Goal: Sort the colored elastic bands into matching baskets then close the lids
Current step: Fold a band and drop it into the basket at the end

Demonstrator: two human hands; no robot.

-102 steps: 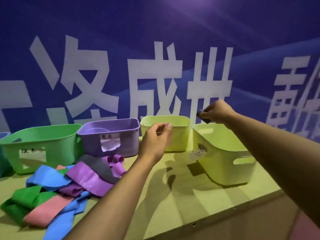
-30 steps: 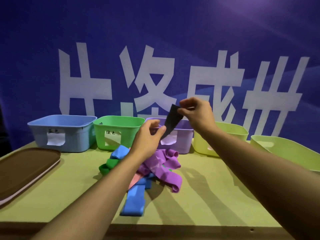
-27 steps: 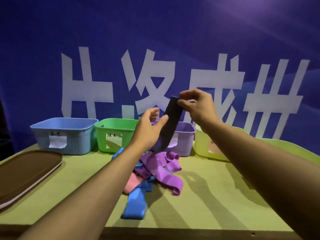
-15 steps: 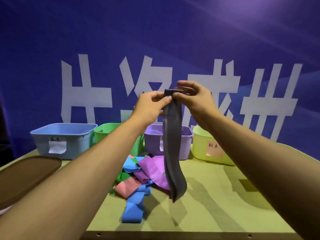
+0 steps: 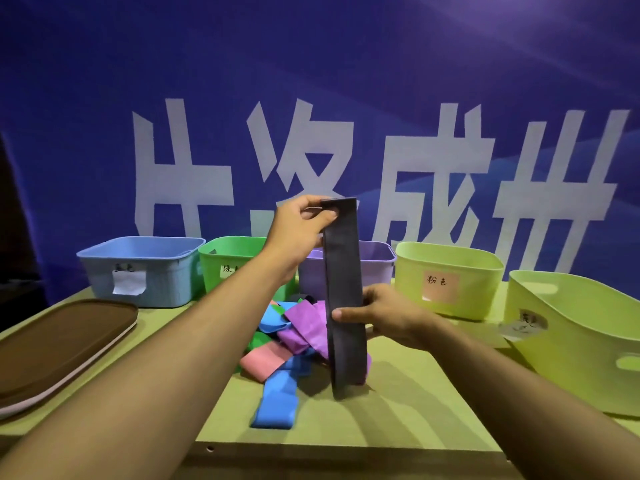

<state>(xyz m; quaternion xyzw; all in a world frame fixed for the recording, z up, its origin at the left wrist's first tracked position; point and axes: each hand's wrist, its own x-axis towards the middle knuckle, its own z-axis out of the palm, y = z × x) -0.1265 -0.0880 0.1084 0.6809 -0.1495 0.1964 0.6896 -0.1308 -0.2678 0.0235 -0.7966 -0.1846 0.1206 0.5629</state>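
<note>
Left hand (image 5: 294,226) pinches the grey band (image 5: 344,292) by its top | right hand (image 5: 384,315) grips it midway (band hangs upright) | above the pile of bands (image 5: 294,337) on the desk (image 5: 398,420) | baskets (image 5: 446,282) lined behind

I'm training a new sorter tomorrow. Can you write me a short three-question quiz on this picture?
1. True or false: the left hand pinches the top end of the grey band.
2. Where does the right hand hold that band? A) at its top end B) partway down C) not at all
3. Fill in: the brown lid lies on the table in front of the ____ basket.

Key: 1 true; 2 B; 3 blue.
</note>
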